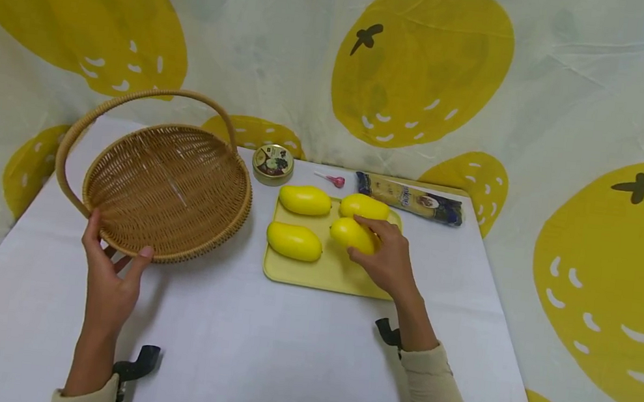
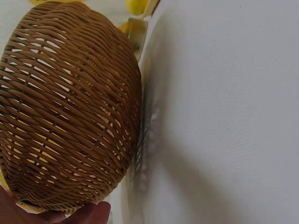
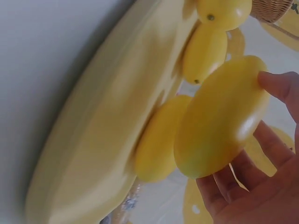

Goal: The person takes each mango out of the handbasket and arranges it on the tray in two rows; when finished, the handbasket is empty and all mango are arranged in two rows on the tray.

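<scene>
My left hand (image 1: 112, 287) grips the near rim of a brown wicker basket (image 1: 170, 191) with an arched handle. The basket is tilted, its inside towards the head camera and bare; the left wrist view shows its woven underside (image 2: 70, 112) close over the cloth. My right hand (image 1: 384, 253) holds a yellow mango (image 1: 352, 235) between thumb and fingers. In the right wrist view that mango (image 3: 222, 116) is raised off the pale yellow tray (image 1: 325, 281). Three more mangoes lie on the tray: one back left (image 1: 305, 200), one back right (image 1: 364, 207), one front left (image 1: 294, 242).
Behind the tray, from left to right, lie a round tin (image 1: 273, 164), a pink lollipop (image 1: 334, 180) and a long snack packet (image 1: 410, 198). A white cloth (image 1: 259, 351) covers the table. A lemon-print curtain (image 1: 291, 47) hangs at the back and sides.
</scene>
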{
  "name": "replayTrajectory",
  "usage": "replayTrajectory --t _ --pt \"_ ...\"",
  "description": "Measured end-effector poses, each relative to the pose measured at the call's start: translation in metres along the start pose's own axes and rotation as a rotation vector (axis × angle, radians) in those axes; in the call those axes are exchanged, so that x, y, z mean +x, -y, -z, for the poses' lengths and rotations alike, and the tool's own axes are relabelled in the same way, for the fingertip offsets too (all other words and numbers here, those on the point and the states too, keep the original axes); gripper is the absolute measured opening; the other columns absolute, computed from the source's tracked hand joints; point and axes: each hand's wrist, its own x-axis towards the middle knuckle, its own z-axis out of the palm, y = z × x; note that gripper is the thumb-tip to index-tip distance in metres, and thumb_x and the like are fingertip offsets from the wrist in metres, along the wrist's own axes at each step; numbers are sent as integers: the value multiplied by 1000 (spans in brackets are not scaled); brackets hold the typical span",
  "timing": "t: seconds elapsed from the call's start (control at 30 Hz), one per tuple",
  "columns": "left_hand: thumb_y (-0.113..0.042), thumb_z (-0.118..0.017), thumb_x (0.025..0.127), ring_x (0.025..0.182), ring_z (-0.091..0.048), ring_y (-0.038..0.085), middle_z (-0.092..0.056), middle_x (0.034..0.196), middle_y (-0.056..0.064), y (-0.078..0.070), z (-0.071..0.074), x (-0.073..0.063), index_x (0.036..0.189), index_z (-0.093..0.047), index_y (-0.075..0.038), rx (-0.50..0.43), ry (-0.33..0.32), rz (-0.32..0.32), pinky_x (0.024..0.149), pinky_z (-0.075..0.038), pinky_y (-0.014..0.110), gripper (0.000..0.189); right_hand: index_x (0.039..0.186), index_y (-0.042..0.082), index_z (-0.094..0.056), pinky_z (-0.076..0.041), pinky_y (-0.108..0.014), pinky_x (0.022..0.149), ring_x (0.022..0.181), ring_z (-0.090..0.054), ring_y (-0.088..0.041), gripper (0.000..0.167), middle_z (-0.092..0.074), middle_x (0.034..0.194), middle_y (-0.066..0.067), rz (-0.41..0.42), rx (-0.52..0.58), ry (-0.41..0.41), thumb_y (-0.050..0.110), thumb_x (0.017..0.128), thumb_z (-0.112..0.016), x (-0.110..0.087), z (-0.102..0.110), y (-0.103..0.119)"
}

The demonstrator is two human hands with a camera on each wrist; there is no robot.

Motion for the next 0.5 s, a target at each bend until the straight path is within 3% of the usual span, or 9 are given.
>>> replayTrajectory --t 0.2,0.5 --pt "-7 -70 99 140 -42 29 -22 173 -1 -3 -1 1 170 -10 -31 9 2 3 105 -44 26 97 144 23 -68 -40 -55 114 125 -56 -32 61 -67 146 -5 -5 -52 72 26 86 -86 2 -2 -13" --pt "-13 -69 100 151 -37 37 -19 175 -2 -5 -3 -7 170 -13 -31 37 -36 18 112 -40 28 92 147 20 -65 -39 -56 116 127 -57 -33 64 -67 147 -8 -21 -70 132 24 87 -88 0 -8 -25"
